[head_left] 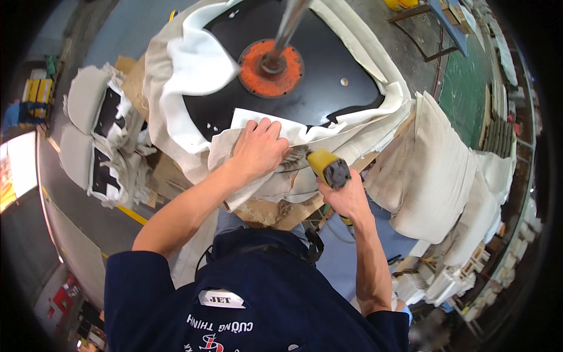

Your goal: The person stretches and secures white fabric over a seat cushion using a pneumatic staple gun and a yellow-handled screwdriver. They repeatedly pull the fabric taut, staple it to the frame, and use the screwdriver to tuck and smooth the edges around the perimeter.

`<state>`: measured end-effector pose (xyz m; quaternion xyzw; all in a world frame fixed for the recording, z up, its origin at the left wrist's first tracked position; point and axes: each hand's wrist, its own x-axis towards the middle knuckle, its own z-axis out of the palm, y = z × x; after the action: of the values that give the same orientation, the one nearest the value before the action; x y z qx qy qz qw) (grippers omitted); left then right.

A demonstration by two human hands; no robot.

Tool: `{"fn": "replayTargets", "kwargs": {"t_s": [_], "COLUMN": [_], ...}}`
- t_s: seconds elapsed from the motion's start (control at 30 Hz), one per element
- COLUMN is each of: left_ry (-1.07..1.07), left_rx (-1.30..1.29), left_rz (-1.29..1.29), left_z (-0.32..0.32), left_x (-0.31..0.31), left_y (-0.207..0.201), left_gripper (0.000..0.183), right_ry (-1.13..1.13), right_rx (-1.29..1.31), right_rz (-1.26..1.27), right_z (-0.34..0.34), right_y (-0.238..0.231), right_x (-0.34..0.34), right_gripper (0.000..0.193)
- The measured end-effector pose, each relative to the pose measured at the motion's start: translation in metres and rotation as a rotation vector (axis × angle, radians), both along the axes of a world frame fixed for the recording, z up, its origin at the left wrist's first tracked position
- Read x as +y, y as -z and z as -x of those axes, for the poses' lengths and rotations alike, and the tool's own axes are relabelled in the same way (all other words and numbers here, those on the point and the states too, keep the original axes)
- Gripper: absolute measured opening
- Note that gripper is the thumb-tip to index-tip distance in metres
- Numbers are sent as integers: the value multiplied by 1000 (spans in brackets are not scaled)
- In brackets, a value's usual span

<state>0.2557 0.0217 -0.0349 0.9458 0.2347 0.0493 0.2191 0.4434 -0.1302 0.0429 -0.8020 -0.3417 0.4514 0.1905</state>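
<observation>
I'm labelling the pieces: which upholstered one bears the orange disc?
The middle one, touched by the left hand: the orange disc rests on its black board; the left pieces and right pieces show none.

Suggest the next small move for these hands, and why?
Perhaps ease the nose of the yellow tool onto the edge of the beige fabric: the right hand holds the tool close by, while the left hand lies across the fabric and white padding.

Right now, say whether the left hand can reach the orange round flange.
Likely yes: between the left hand and the orange round flange lie only white padding and black panel.
</observation>
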Motion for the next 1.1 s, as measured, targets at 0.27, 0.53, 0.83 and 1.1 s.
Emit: {"fn": "replayTargets", "kwargs": {"t_s": [0.27, 0.53, 0.83, 1.1], "left_ry": [-31, 147, -18, -120], "left_rx": [38, -150, -257, -241], "left_rz": [-275, -227, 12, 92], "left_z": [-69, -50, -32, -27], "left_x": [-28, 2, -6, -13], "left_y": [-37, 9, 16, 15], "left_gripper": [24, 15, 10, 4], "right_ry": [470, 307, 118, 198], "right_rx": [421, 323, 158, 193], "right_rz": [-121, -54, 21, 41], "right_z": [5, -7, -6, 5], "right_y": [13, 6, -2, -20], "right_x": [-62, -49, -3, 13], "right_gripper": [29, 22, 30, 20]}}
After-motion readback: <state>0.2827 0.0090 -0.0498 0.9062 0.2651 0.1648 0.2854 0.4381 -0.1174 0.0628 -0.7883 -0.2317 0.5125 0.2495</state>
